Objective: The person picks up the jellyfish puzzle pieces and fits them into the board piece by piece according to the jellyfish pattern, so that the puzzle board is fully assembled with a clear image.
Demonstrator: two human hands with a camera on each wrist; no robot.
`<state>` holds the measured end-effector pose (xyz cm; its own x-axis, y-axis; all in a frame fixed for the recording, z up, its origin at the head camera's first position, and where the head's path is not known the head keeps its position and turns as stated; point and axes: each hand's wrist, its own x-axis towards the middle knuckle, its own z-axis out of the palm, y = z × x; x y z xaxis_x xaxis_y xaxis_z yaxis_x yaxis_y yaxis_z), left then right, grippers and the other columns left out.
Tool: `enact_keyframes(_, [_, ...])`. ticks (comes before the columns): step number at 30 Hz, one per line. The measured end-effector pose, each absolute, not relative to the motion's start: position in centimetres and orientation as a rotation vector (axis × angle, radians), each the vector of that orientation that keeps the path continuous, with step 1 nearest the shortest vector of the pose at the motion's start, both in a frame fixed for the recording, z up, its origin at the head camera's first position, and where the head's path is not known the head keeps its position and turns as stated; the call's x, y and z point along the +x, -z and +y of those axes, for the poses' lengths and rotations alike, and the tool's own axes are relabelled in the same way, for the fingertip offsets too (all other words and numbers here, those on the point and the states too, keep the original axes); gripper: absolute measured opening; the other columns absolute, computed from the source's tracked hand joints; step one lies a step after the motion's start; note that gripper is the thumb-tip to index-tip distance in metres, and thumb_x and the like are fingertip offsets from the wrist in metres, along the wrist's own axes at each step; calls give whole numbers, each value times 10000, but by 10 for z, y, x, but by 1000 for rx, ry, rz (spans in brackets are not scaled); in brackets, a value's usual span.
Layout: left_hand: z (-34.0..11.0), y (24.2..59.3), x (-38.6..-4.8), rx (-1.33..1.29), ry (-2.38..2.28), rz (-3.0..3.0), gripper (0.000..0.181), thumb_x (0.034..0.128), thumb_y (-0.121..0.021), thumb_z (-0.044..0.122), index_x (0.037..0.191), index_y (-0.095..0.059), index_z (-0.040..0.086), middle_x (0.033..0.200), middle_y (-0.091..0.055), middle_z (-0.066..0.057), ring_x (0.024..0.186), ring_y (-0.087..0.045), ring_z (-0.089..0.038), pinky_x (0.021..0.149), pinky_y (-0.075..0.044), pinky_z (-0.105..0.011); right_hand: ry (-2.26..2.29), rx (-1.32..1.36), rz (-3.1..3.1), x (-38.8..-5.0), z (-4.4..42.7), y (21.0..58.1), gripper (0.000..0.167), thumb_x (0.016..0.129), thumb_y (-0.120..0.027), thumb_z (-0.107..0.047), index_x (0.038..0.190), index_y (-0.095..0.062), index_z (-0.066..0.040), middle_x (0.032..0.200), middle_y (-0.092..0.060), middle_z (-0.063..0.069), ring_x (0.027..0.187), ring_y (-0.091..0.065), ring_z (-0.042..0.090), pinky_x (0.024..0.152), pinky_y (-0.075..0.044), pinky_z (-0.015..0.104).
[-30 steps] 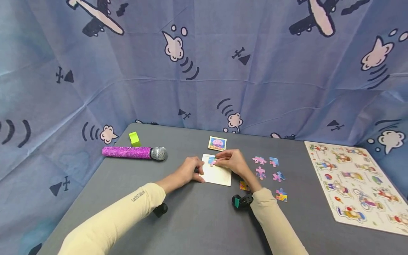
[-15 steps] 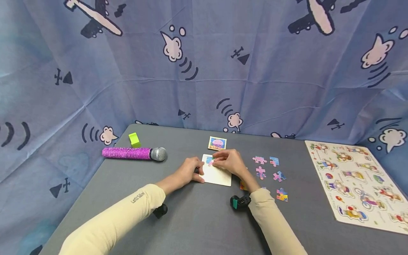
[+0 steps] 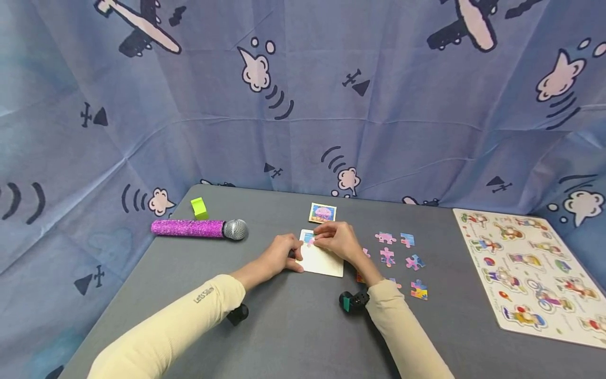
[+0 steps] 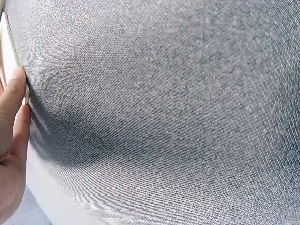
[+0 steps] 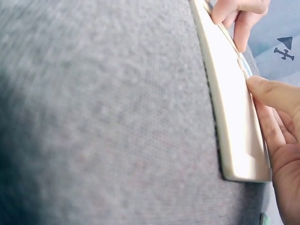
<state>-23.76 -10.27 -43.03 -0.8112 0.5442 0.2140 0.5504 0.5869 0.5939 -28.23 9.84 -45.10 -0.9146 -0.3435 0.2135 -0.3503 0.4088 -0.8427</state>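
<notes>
A: Any shift against the frame from one second ago?

B: Yes. Slid leftward across the square cream-coloured tray (image 3: 324,261): a small blue-and-pink jigsaw piece (image 3: 309,237), now at the tray's upper-left corner. Seated flat or not: cannot tell. Moved left along with it: right hand (image 3: 342,241). Further uncovered beside that wrist: two of the loose, brightly coloured jigsaw pieces (image 3: 387,256) to the right of the tray. Unmoved: left hand (image 3: 279,251).

A: State of each grip?

B: Right: thumb and fingers together, pinching the piece. Left: thumb and fingers clamped on the tray's left edge.

A: Anything legible?

B: On the cream-coloured fabric left sleeve (image 3: 165,321), small dark lettering, apparently beginning "Lets S"; remainder too small to read.

A: Surface and room?

B: Matte grey surface (image 3: 284,337), finely woven in the left wrist view. Behind, a creased blue fabric curtain (image 3: 303,126) printed with aeroplanes and clouds. Just beyond the tray, a small square picture of a pink jellyfish (image 3: 323,212). Far left, a glittery magenta microphone with silver mesh head (image 3: 189,228), with a lime-green block (image 3: 199,208) just beyond. Far right, a large cream-coloured board with colourful figures (image 3: 525,263).
</notes>
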Motion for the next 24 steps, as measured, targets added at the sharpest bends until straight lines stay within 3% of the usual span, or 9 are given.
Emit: enact_keyframes(24, [-103,430,-239,-974,1049,-2781,260,635,-881,127,690,-654,11,861,-618,-108,1047,-621,-328,876,-519,-355,-1719,643,-2601,-283,99,451,211,786,-750,39,985,-689,71,930,-703,188,812,-690,266,637,-510,158])
